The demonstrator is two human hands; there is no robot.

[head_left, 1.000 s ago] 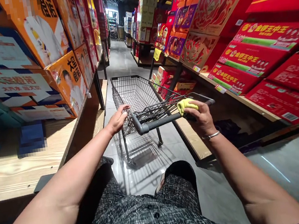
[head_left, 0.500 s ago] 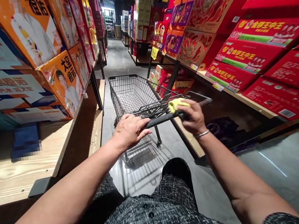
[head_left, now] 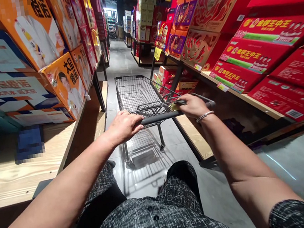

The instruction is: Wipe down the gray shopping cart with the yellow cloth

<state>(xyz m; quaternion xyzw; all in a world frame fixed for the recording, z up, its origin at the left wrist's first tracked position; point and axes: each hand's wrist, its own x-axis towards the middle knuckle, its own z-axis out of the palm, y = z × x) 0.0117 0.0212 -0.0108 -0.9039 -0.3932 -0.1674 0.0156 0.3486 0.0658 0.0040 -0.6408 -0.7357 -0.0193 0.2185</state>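
An unloaded wire shopping cart (head_left: 136,87) stands ahead of me in the aisle, its dark handle (head_left: 160,118) running crosswise toward me. My left hand (head_left: 126,124) is closed around the handle's left part. Farther right, my right hand (head_left: 193,106), with a bracelet at the wrist, is closed over a crumpled yellow cloth (head_left: 174,107) against the handle. Only a small bit of the cloth shows past the fingers; the rest is hidden.
Orange drink cartons (head_left: 64,87) are stacked on a wooden shelf (head_left: 46,152) close on the left. Red boxes (head_left: 259,52) fill the shelf on the right. Low shelf edges flank the cart. The grey tiled floor (head_left: 121,53) runs on between the rows.
My right hand has come down onto the handle, covering most of the yellow cloth. My left hand has moved slightly left and up in view; the cart's basket has swung slightly right.
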